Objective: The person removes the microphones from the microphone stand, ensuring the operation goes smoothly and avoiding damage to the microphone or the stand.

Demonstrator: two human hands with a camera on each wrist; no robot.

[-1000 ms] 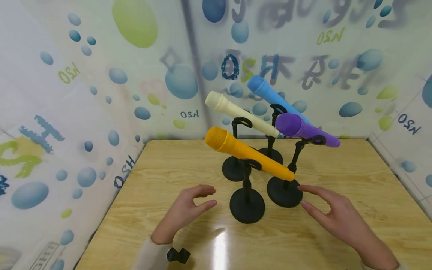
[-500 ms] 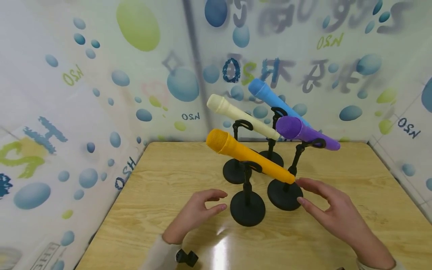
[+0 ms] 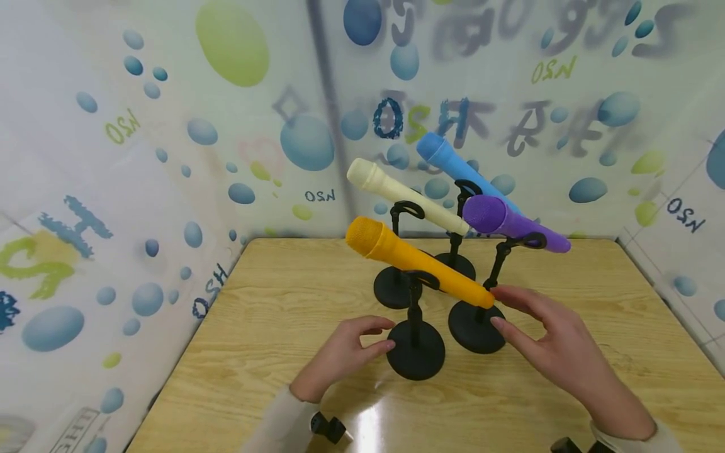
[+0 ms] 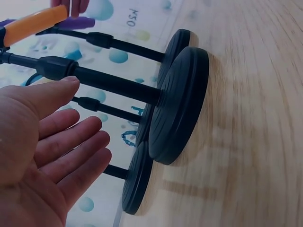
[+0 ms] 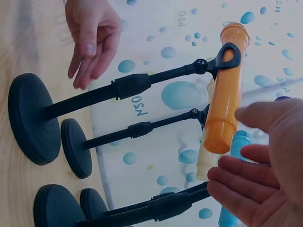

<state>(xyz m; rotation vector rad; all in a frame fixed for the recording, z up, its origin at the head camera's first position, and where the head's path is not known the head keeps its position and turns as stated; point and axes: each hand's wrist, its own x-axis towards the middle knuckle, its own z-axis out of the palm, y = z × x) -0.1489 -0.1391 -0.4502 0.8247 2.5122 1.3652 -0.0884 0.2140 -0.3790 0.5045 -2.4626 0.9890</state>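
Note:
An orange microphone [image 3: 425,263] rests slanted in the clip of a black stand [image 3: 416,352], nearest of the group. My left hand [image 3: 345,349] is held with loosely bent fingers at the left edge of that stand's round base; in the left wrist view the thumb overlaps the pole [image 4: 113,85], palm facing it. By the microphone's lower end is my right hand [image 3: 557,343], thumb and fingers apart on either side of it. The right wrist view has the thumbtip right at the orange handle [image 5: 225,101], the other fingers [image 5: 241,184] spread below.
Behind stand a cream microphone [image 3: 408,192], a blue microphone [image 3: 467,168] and a purple microphone [image 3: 518,223], each on its own black stand. They are set close together on the wooden table [image 3: 283,283]. Printed wall panels [image 3: 272,189] enclose its back and sides.
My left hand has moved right, up to the orange microphone's stand base. My right hand has moved left and slightly up, to the microphone's lower end. The microphones keep their places.

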